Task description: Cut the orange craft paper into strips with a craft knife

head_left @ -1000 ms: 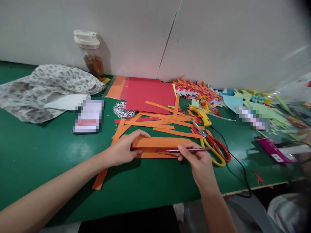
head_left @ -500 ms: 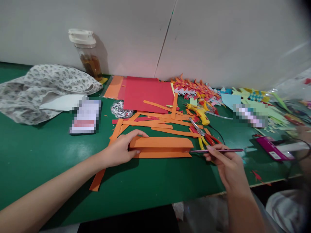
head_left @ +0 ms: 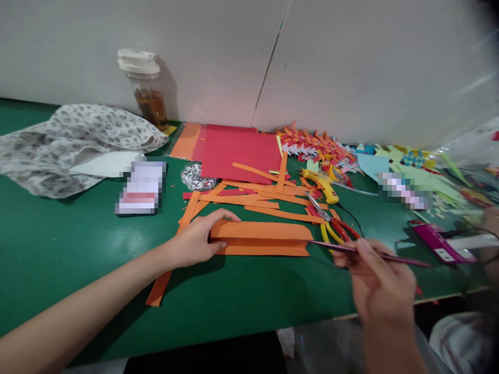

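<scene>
My left hand [head_left: 198, 240] presses on the left end of a folded orange paper piece [head_left: 265, 239] lying on the green table [head_left: 78, 259], fingers curled over its top edge. My right hand [head_left: 376, 280], slightly blurred, pinches a thin purple pen [head_left: 331, 246] whose tip points left at the paper's right end. Just behind the pen lie red-and-yellow-handled scissors [head_left: 335, 224].
Loose orange strips [head_left: 257, 200] and red paper sheets [head_left: 239, 150] lie behind the piece. A yellow glue gun [head_left: 322, 184], woven paper fish [head_left: 315, 145], a jar [head_left: 146, 85], patterned cloth [head_left: 70, 140], and a purple box [head_left: 440, 244] surround them. The table's edge runs close on the right.
My right hand has drawn the pen rightward along the orange paper and off its right end. My left hand stays on the paper's left end.
</scene>
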The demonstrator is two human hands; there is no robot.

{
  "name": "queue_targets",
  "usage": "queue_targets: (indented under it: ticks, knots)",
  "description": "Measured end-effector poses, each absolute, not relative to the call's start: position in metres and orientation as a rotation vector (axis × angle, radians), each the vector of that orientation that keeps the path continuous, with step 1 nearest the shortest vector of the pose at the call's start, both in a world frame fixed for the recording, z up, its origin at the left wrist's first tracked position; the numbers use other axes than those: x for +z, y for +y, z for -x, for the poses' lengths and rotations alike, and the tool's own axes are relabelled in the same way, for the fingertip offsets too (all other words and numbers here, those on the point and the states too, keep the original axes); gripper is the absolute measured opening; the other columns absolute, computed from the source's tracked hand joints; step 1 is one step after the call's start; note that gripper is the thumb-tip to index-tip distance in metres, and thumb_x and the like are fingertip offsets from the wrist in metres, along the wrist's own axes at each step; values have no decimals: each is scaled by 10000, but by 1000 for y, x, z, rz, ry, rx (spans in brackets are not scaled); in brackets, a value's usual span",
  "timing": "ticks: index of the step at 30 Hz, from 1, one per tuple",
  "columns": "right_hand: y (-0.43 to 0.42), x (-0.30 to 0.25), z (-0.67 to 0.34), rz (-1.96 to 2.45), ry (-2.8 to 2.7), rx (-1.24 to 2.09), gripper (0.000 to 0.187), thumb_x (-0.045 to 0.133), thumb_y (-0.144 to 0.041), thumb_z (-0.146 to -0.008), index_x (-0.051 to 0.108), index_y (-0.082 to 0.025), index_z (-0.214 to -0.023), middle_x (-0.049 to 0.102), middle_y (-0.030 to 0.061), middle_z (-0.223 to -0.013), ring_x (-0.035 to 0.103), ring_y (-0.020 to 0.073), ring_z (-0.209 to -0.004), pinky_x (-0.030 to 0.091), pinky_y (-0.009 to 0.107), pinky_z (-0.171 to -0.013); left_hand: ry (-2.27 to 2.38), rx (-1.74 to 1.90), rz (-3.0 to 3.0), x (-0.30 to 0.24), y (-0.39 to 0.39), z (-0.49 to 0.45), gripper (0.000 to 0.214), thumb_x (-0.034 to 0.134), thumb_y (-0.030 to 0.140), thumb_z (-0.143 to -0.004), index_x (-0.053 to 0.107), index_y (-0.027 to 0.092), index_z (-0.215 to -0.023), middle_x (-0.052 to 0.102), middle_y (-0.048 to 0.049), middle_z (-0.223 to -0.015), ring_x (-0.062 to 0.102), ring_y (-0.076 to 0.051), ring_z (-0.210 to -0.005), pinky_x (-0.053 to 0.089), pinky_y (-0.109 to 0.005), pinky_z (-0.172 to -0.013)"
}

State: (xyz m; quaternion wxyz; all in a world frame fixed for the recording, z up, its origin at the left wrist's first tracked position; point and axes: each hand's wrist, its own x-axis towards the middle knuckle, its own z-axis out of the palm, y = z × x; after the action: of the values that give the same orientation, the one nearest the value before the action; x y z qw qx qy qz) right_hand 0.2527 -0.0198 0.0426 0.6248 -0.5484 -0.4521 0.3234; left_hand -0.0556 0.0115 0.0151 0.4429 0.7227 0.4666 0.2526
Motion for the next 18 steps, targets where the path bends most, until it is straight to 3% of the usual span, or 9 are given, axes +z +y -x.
queue_targets:
  ticks: [3,10,18]
  knots:
    - [-22,41,-217,1279,-1248,910,222,729,-411,-774,712,-206,-691,644,27,-597,603,162,-538,515,307,-565,1152,628,-1778,14,12,55,415,555,120,-780,499,268,-1164,591,-13,-1157,610,-166,-882,519,-291,-753]
    - [-18,33,-172,1315,-1348,1136,234,677,-394,-830,648,-200,-701,648,14,-575,659,174,-615,523,273,-593,1095,663,-1807,10,12,57,422,544,112,-784,489,255,-1178,596,-26,-1157,605,-203,-996,512,-329,-821]
    - [-11,25,-193,1332,-1334,1120,234,713,-388,-796,658,-187,-689,655,11,-609,635,148,-587,504,254,-585,1118,643,-1780,12,11,56,424,552,111,-783,492,258,-1177,596,-21,-1125,611,-169,-876,516,-290,-736]
